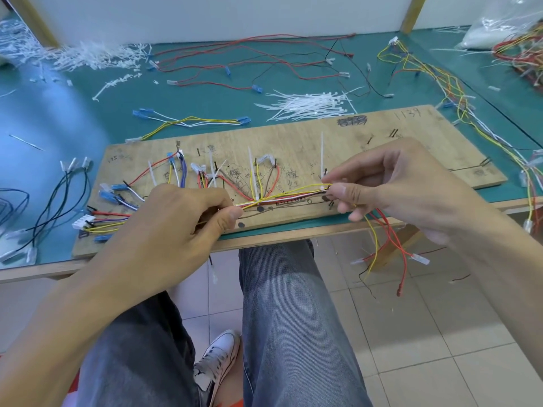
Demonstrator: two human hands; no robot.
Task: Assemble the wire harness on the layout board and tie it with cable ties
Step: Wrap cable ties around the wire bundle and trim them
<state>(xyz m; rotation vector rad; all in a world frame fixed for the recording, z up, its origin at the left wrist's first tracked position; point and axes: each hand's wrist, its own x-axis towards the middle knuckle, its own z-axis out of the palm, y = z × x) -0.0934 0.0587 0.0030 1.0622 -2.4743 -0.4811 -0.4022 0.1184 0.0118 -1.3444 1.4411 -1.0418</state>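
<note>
A green worktop is running under a white wall, and a plywood layout board is lying along its near edge. The wire harness is stretching across the board's near half, its red, yellow and white strands fanning out toward 9 o'clock around the pegs. The left hand is pinching the bundle near the board's front edge, thumb and forefinger closed on the wires. The right hand, toward 3 o'clock, is gripping the bundle's other end, fingers closed just beside a white cable tie whose tail is standing up. Loose red and yellow ends are hanging below that hand, off the worktop edge. A heap of spare cable ties is lying at 12 o'clock beyond the board.
</note>
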